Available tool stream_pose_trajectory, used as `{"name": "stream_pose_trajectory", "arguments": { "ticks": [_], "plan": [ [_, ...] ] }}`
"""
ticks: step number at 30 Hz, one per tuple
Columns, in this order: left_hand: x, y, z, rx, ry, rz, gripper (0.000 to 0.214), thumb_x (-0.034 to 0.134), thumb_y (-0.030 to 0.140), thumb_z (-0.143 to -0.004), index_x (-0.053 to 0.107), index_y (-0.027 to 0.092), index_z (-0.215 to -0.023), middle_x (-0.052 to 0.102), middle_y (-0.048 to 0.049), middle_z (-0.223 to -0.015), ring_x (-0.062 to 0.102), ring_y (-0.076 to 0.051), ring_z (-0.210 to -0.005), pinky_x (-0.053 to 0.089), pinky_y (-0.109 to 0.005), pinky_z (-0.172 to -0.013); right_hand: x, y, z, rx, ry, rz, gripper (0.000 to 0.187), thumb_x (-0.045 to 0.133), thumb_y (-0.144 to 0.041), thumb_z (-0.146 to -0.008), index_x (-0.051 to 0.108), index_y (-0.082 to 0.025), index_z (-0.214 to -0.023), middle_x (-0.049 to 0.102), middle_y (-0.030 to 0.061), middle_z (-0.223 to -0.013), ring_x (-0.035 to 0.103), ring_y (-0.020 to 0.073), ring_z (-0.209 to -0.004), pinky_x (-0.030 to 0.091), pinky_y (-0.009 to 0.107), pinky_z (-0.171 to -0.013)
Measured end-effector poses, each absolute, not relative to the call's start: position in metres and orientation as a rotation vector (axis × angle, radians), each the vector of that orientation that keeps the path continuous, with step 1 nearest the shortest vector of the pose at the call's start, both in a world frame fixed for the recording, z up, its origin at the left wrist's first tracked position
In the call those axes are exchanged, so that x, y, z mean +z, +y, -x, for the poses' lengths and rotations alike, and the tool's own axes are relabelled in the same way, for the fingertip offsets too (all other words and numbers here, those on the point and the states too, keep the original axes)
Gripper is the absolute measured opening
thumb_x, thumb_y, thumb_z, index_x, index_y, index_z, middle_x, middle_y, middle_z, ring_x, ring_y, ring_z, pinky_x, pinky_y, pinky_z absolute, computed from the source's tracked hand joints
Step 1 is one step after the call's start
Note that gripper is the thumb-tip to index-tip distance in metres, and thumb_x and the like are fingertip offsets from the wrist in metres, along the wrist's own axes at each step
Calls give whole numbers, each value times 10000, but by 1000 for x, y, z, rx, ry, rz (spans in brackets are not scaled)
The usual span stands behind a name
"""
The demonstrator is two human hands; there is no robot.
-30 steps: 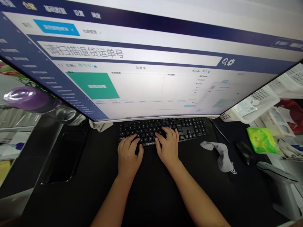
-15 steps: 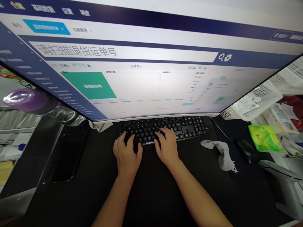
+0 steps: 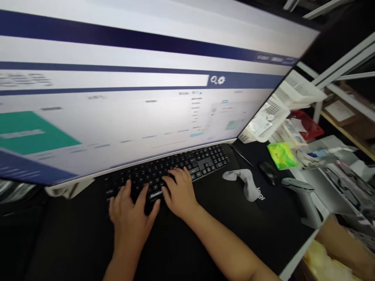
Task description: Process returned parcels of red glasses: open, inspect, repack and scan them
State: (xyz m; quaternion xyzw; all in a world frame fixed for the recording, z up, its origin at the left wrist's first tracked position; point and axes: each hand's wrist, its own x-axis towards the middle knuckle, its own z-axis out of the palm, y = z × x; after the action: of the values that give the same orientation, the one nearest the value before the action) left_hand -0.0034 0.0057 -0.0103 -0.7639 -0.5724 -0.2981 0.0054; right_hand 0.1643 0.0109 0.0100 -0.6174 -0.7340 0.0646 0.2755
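Observation:
A black keyboard (image 3: 202, 166) lies on the dark desk, just below a large lit monitor (image 3: 131, 113). Over its left end rests my left hand (image 3: 130, 210), fingers spread on the keys and thumb near the front edge. My right hand (image 3: 180, 191) lies across the middle of the keys, its fingers apart and curved. Neither hand holds anything. To the right of the keyboard are a crumpled grey cloth-like piece (image 3: 244, 181) and a black mouse (image 3: 268, 173) on a dark mouse pad (image 3: 263, 201) marked "logi".
Right of the mouse stands a grey-white handheld scanner (image 3: 301, 191). Behind it lie a green-yellow packet (image 3: 281, 155), white perforated baskets (image 3: 272, 113) and a red bin (image 3: 307, 125). A cardboard box (image 3: 345, 242) sits beyond the desk's right edge. A pen (image 3: 241, 154) lies beside the keyboard.
My view has swung to the right, so the shelves and cardboard box show and the phone and purple bottle at left are gone. Both hands remain on the keyboard.

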Motion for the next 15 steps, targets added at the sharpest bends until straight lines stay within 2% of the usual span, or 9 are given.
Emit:
{"name": "stream_pose_trajectory", "arguments": {
  "ticks": [7, 11, 15],
  "plan": [
    [-25, 16, 17, -948, -1640, 2391, 563, 748, 290, -800, 586, 217, -1334, 445, -238, -1506, 521, -461, -1294, 436, -697, -1044, 14, 12, -169, 180, -1967, 1677, 307, 504, -315, -991, 625, -201, -1249, 591, 84, -1339, 437, 214, -1351, 205, 436, -1263],
    [-18, 15, 13, -980, -1701, 2415, 543, 719, 268, -829, 574, 240, -1352, 498, -216, -1460, 543, -436, -1280, 448, -674, -1050, 15, 17, -177, 176, -1965, 1724, 333, 497, -315, -992, 607, -199, -1285, 570, 99, -1392, 414, 229, -1385, 211, 468, -1258],
    [-8, 13, 6, -1033, -1763, 2413, 500, 693, 243, -853, 589, 226, -1342, 538, -210, -1423, 535, -418, -1296, 426, -658, -1084, 17, 30, -197, 129, -1866, 1872, 434, 522, -336, -980, 537, -175, -1383, 510, 133, -1484, 373, 280, -1427, 200, 541, -1244]
  ]
}}
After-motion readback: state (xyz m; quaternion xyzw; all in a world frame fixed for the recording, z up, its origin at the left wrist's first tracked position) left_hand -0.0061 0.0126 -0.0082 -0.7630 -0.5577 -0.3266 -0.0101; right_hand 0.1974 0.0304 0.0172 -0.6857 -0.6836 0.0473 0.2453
